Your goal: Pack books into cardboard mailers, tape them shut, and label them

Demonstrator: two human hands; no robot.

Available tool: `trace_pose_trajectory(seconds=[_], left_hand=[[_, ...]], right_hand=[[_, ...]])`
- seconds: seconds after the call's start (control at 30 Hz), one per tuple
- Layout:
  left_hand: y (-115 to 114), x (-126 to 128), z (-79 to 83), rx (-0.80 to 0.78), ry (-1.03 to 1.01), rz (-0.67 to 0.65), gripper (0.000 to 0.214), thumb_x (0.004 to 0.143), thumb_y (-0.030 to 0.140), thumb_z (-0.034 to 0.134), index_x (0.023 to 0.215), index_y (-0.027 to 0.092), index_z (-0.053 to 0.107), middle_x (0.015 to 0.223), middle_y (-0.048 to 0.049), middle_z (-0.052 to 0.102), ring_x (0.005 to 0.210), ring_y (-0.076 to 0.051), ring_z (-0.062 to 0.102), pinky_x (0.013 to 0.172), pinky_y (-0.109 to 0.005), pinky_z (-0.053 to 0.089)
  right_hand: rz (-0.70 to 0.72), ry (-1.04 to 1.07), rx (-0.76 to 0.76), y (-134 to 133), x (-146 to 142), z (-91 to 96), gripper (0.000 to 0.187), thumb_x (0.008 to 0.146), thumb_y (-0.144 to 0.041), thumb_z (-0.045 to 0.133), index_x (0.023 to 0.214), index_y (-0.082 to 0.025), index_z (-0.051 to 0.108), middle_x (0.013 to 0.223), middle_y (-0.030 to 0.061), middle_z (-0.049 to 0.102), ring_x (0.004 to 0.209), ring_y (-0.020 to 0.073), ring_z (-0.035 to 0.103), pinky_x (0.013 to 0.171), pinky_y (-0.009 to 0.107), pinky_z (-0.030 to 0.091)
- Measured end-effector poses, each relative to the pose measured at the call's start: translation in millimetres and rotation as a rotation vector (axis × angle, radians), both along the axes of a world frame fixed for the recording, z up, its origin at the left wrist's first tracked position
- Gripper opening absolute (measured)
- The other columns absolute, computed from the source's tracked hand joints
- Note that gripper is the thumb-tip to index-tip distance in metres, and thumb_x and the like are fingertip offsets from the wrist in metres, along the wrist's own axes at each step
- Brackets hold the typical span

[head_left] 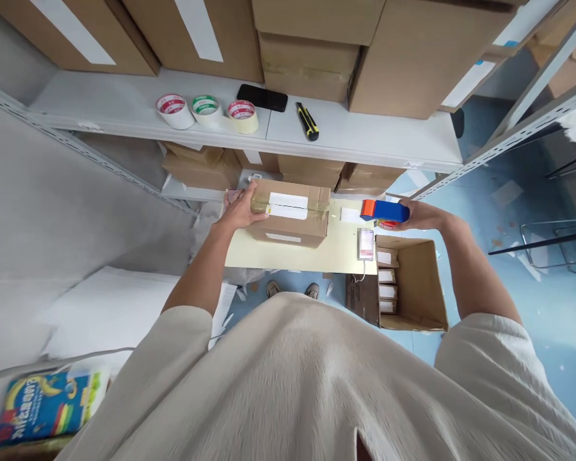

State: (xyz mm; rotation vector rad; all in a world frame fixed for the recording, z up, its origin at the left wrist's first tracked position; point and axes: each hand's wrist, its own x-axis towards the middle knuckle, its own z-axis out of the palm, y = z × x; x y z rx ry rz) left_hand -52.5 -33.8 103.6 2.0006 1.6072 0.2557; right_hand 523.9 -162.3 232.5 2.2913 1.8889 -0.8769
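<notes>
A small cardboard box [290, 214] with white labels and clear tape across its top stands on a pale yellow table [336, 253]. My left hand [241, 206] lies on the box's left end, fingers curled over its top edge. My right hand [415, 214] is to the right of the box, above the table's right edge, closed round a blue and orange tape dispenser [384, 211] that points towards the box without touching it.
A phone [365, 244] lies on the table's right side. An open carton [408, 282] with several small white packs stands on the floor at right. The grey shelf [374, 137] above carries three tape rolls [206, 112], a black phone [262, 98], a yellow-black utility knife [308, 121] and large cartons.
</notes>
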Motion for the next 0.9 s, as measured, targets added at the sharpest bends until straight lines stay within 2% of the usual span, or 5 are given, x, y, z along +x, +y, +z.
trace_pose_trajectory(seconds=[0.1,0.27,0.5,0.73,0.9], left_hand=[[-1.6,4.4,5.1,-0.032,0.04,0.013,0.134,0.084,0.052,0.108,0.191,0.024,0.031,0.187,-0.0211,0.053,0.181,-0.045,0.033,0.15,-0.072,0.002],[-3.6,9.8,8.3,-0.08,0.1,0.002,0.14,0.088,0.07,0.096,0.196,0.03,0.017,0.195,-0.0192,0.043,0.186,-0.046,0.027,0.15,-0.071,0.005],[-7.5,15.5,6.0,-0.062,0.094,0.042,0.161,0.074,0.082,0.099,0.197,0.028,0.01,0.197,-0.0222,0.038,0.187,-0.051,0.022,0.15,-0.072,0.005],[-5.5,13.9,-1.1,-0.056,0.031,0.061,0.159,0.075,0.08,0.1,0.197,0.033,0.011,0.198,-0.0202,0.036,0.184,-0.05,0.028,0.15,-0.07,0.014],[-3.6,13.5,-8.9,-0.027,0.007,0.045,0.156,0.077,0.073,0.103,0.197,0.031,0.013,0.199,-0.0209,0.032,0.183,-0.054,0.028,0.149,-0.071,0.018]], right_hand=[[0.068,0.073,-0.17,7.1,0.8,-22.7,0.07,0.068,-0.07,0.107,0.114,-0.028,0.073,0.099,0.0078,0.084,0.09,0.0315,0.078,0.076,0.04,0.062],[0.107,-0.003,-0.181,13.9,-11.3,-52.6,0.071,0.071,-0.074,0.103,0.115,-0.028,0.07,0.106,0.0089,0.084,0.097,0.0326,0.078,0.078,0.039,0.058],[0.155,-0.017,-0.194,25.7,-43.8,-88.1,0.07,0.074,-0.068,0.101,0.121,-0.027,0.07,0.107,0.0104,0.083,0.097,0.0317,0.077,0.078,0.039,0.057],[0.279,-0.086,-0.186,43.1,-85.1,-97.4,0.076,0.079,-0.065,0.098,0.138,-0.026,0.071,0.102,0.0131,0.081,0.096,0.0358,0.077,0.082,0.044,0.056],[0.447,-0.226,-0.138,56.4,-99.5,-101.9,0.067,0.084,-0.046,0.094,0.143,-0.025,0.071,0.094,0.0103,0.08,0.092,0.0337,0.076,0.095,0.047,0.054]])
